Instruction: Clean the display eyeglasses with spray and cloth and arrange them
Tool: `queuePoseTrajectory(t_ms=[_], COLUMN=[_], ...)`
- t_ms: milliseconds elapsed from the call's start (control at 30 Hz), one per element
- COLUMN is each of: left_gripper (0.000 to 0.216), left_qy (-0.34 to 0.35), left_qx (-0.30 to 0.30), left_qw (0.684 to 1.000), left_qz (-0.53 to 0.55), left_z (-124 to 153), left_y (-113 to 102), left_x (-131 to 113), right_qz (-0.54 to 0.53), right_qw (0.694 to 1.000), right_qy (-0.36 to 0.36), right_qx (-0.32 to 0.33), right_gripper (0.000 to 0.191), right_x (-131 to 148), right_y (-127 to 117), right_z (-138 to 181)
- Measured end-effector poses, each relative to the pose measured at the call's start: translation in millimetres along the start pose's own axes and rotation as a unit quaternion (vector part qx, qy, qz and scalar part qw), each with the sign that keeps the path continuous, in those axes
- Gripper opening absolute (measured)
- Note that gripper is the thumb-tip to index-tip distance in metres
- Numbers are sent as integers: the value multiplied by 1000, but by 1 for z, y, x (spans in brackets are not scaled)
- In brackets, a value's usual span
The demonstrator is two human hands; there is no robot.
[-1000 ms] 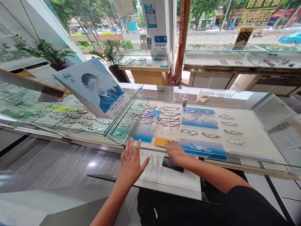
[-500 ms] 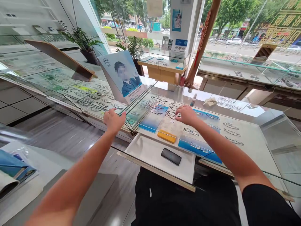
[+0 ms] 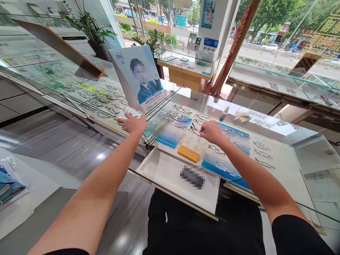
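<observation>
My left hand [image 3: 132,124] is at the near edge of the glass counter, by the joint between two display cases, fingers spread and holding nothing. My right hand [image 3: 212,132] is over the right-hand case, its fingers curled together. Its fingertips meet the end of a dark pair of eyeglasses [image 3: 195,130]; whether they grip it or only hover above cannot be made out. Several more eyeglasses [image 3: 176,120] lie in rows around it. A yellow glasses case [image 3: 188,153] lies nearer to me. Below is a pulled-out white drawer [image 3: 159,166] with a blurred dark object [image 3: 192,176] inside.
A tilted advertising board [image 3: 143,81] stands beyond my left hand. A small spray bottle [image 3: 224,113] and a crumpled cloth [image 3: 243,117] rest on the glass top. Further off are a wooden board [image 3: 58,46], a potted plant [image 3: 98,49] and a slanted wooden post [image 3: 233,53].
My right hand's fingers have drawn together beside the eyeglasses. My left hand has shifted slightly right and up, its fingers still spread. The view has tilted a little.
</observation>
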State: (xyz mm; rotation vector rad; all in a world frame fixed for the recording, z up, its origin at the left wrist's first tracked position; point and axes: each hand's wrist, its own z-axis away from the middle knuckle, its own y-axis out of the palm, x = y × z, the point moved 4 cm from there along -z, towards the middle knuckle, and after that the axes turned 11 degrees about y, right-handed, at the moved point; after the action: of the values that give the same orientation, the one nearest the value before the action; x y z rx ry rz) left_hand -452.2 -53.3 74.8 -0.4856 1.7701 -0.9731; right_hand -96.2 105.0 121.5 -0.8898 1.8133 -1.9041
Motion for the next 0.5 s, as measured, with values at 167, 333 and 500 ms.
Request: queuePoseTrajectory(t_ms=[167,333,500], left_gripper=[64,64,61], left_qy=[24,16,-1], left_qx=[-2,-7,6], left_qw=[999,999,999], left_qz=[44,50,34], left_z=[1,-4,-5], left_y=[3,6,7], left_x=[2,5,3], right_qz=[-176,-291,-335], right_qw=[983,933,896], right_qy=[-59,-40,69], right_qx=[8,209,285], right_gripper=[16,17,13], right_x=[28,56,47], right_y=[-25,11,98], right_z=[65,152,179])
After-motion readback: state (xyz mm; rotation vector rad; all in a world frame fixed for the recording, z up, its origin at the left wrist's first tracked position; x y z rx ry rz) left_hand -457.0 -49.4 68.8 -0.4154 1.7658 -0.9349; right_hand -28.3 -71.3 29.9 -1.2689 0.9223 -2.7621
